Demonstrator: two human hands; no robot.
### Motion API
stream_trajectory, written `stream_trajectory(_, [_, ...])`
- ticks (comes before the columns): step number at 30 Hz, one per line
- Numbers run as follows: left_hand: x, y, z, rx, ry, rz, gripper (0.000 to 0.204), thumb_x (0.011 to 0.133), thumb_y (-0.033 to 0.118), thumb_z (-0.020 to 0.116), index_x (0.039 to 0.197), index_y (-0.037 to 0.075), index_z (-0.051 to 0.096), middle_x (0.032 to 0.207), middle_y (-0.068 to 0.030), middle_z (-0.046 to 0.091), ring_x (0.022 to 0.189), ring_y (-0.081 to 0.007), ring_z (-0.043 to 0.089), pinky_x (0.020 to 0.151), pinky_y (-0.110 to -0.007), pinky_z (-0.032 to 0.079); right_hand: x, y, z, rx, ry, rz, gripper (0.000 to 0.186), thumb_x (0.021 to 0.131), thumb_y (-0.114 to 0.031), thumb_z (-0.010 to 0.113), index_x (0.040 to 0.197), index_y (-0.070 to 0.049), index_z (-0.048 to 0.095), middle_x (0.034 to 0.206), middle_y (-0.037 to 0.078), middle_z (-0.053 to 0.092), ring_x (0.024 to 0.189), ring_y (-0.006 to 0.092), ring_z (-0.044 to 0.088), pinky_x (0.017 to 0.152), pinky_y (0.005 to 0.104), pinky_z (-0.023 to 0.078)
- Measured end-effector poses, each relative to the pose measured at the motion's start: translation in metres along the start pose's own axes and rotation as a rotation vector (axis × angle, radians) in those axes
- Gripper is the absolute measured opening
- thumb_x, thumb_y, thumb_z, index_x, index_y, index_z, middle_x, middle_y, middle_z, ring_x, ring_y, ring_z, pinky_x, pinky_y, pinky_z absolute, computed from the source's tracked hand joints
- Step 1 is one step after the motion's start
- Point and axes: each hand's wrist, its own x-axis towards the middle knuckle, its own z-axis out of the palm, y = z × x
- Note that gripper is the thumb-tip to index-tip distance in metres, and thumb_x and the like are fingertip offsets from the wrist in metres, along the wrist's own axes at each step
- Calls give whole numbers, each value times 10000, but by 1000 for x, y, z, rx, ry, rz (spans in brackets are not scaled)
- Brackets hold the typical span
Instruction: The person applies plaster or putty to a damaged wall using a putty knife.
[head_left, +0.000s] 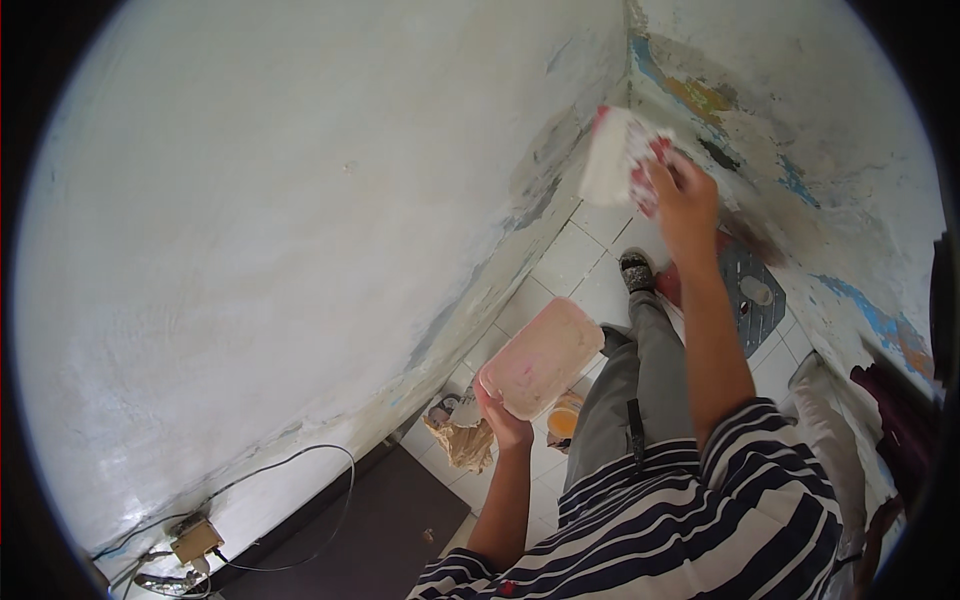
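Note:
My right hand [685, 200] is raised ahead of me near the corner of two walls, its fingers closed round a wide putty spreader [606, 165]. White paste coats the spreader, with red showing at its edge and grip; it is slightly blurred. Lower and to the left, my left hand [505, 418] grips the near end of a pinkish rectangular plastic tray [517, 350]. The tray is tilted, with pale smears and pink stains on its face. A gap separates the spreader from the tray.
A patchy whitish wall [270, 220] rises on the left; a peeling wall [830, 190] with blue patches stands right. On the tiled floor are a grey stool [750, 290], crumpled brown paper [463, 442] and an orange-filled container [563, 418]. A socket box [197, 540] with cables lies lower left.

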Motion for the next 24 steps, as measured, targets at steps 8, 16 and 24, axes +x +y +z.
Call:
stream_trajectory(8, [61,0,29,59,-42,8,561,890,228,452,1394,-15,401,1316,-140,506,1261,-243,481,1077,-390,383,-81,-18,-55,-68,-460,-209,202,892,0,578,1071,-5,672,1005,133,695,914,203,660,851,314,508])
stream_trajectory(16, [80,33,73,69,-91,120,620,824,177,424,1410,-24,408,1301,-146,518,1232,-233,495,1069,-377,383,-95,-18,2,-500,-836,-765,256,790,26,593,1024,-33,680,1014,129,685,959,325,637,845,412,517])
stream_trajectory(24, [91,54,52,105,-220,298,683,763,236,524,1389,-29,452,1271,-140,546,1199,-224,521,1071,-366,374,-104,-33,20,-530,-1064,-743,248,742,18,597,980,-33,649,944,125,670,936,326,631,809,430,514])
